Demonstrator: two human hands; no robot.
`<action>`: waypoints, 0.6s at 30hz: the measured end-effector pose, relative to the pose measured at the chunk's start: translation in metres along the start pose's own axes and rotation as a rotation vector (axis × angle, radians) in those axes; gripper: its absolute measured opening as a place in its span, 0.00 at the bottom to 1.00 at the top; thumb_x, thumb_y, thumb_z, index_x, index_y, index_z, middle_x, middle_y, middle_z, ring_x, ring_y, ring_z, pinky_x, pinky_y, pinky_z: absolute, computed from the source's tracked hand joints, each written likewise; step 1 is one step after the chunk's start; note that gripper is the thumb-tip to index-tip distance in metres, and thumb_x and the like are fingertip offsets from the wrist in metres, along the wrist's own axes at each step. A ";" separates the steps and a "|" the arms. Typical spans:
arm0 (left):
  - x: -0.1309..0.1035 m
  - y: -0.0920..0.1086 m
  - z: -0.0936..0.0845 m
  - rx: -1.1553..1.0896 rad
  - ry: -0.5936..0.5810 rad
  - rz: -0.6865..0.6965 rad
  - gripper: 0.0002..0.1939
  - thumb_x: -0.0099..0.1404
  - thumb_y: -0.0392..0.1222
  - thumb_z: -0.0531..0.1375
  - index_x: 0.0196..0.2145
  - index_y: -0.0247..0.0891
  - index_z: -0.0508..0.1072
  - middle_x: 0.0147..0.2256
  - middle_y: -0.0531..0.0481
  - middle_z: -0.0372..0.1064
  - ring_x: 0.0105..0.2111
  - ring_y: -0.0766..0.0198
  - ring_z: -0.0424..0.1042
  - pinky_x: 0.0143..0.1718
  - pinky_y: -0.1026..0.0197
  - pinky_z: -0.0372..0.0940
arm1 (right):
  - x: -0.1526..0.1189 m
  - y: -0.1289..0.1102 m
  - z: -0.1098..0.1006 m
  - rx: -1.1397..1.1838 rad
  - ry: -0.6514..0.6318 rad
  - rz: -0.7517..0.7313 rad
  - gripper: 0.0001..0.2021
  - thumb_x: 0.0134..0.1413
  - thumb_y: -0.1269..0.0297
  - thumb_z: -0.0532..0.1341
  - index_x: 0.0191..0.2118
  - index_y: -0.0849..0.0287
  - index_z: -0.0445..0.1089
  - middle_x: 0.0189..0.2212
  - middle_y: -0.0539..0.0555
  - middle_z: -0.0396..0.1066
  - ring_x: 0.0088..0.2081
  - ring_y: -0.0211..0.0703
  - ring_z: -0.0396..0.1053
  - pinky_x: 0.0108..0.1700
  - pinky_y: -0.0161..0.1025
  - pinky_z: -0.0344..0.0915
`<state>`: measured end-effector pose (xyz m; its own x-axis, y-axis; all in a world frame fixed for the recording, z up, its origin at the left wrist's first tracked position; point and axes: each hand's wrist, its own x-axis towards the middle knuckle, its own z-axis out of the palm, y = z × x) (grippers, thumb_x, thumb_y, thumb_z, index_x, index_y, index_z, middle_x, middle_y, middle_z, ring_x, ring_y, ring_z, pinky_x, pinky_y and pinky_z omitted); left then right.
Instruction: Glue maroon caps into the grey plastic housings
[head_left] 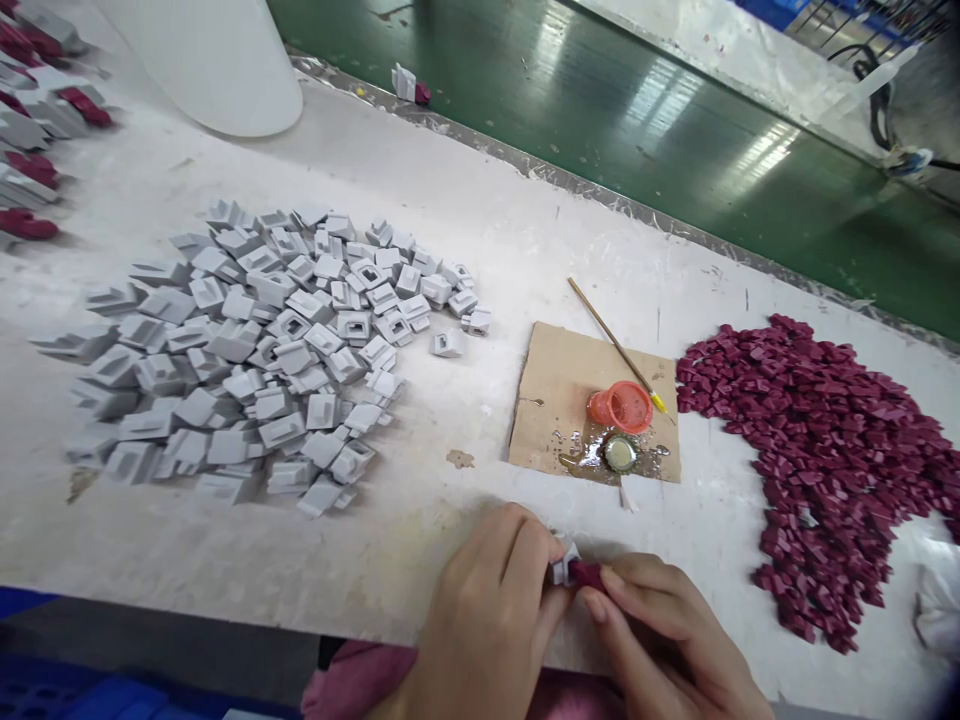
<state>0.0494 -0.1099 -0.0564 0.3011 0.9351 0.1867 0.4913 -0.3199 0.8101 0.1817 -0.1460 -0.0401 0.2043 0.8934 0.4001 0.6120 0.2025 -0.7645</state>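
Observation:
Near the table's front edge, my left hand (pixel 499 590) pinches a small grey plastic part (pixel 564 566) between thumb and fingers. My right hand (pixel 660 625) grips a small maroon plastic part (pixel 586 574), whose end meets the grey one; how deep it sits inside cannot be made out. To the left spreads a heap of similar grey parts (pixel 292 340), several with a square hole. A pile of maroon parts (pixel 840 460) lies on the right.
Beyond my hands, a cardboard piece (pixel 555 380) carries a red cup (pixel 628 407), a bottle cap (pixel 619 453), wet spots and a thin brush (pixel 615 345). A white container (pixel 225 70) stands at the back left, near joined grey-maroon pieces (pixel 37 170). A green belt (pixel 600 120) runs behind.

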 end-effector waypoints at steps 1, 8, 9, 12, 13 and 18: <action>0.000 0.000 0.000 -0.004 0.003 0.004 0.09 0.64 0.27 0.54 0.32 0.40 0.62 0.28 0.53 0.65 0.27 0.63 0.70 0.27 0.63 0.66 | 0.000 0.000 -0.001 -0.019 -0.043 -0.024 0.11 0.47 0.80 0.67 0.36 0.58 0.73 0.28 0.50 0.73 0.29 0.38 0.73 0.26 0.32 0.72; 0.000 -0.004 0.000 -0.018 0.010 0.033 0.08 0.64 0.29 0.54 0.31 0.40 0.63 0.27 0.53 0.66 0.26 0.64 0.69 0.26 0.65 0.67 | 0.000 -0.002 -0.005 -0.040 -0.228 -0.099 0.15 0.48 0.81 0.66 0.41 0.58 0.72 0.31 0.51 0.74 0.32 0.39 0.74 0.30 0.32 0.75; 0.000 -0.004 -0.001 -0.015 0.008 0.039 0.07 0.65 0.30 0.54 0.32 0.40 0.63 0.27 0.53 0.66 0.26 0.64 0.70 0.26 0.65 0.67 | 0.000 -0.002 -0.006 -0.030 -0.254 -0.088 0.14 0.51 0.79 0.66 0.43 0.57 0.72 0.31 0.51 0.74 0.33 0.39 0.75 0.31 0.31 0.75; -0.001 -0.008 -0.006 -0.031 -0.051 0.048 0.04 0.67 0.34 0.55 0.35 0.42 0.66 0.32 0.51 0.70 0.30 0.63 0.74 0.31 0.65 0.71 | 0.001 0.008 -0.018 -0.060 -0.220 -0.012 0.21 0.54 0.64 0.67 0.54 0.54 0.67 0.37 0.53 0.75 0.35 0.41 0.75 0.36 0.34 0.75; -0.001 -0.011 -0.011 -0.033 -0.083 0.061 0.02 0.67 0.36 0.56 0.37 0.42 0.68 0.35 0.50 0.71 0.33 0.62 0.76 0.33 0.65 0.72 | 0.003 0.015 -0.025 -0.097 -0.149 0.023 0.26 0.55 0.59 0.66 0.59 0.53 0.63 0.40 0.54 0.74 0.36 0.42 0.75 0.38 0.37 0.75; 0.025 -0.026 -0.057 0.078 -0.041 0.160 0.14 0.68 0.50 0.56 0.49 0.48 0.71 0.43 0.50 0.75 0.37 0.60 0.78 0.37 0.65 0.74 | 0.027 0.065 -0.081 -0.630 0.217 0.142 0.26 0.58 0.52 0.61 0.59 0.56 0.63 0.42 0.57 0.71 0.39 0.46 0.69 0.44 0.46 0.68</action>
<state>-0.0022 -0.0700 -0.0412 0.4123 0.8651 0.2858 0.4962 -0.4763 0.7259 0.2888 -0.1407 -0.0384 0.4238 0.7798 0.4607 0.8827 -0.2417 -0.4029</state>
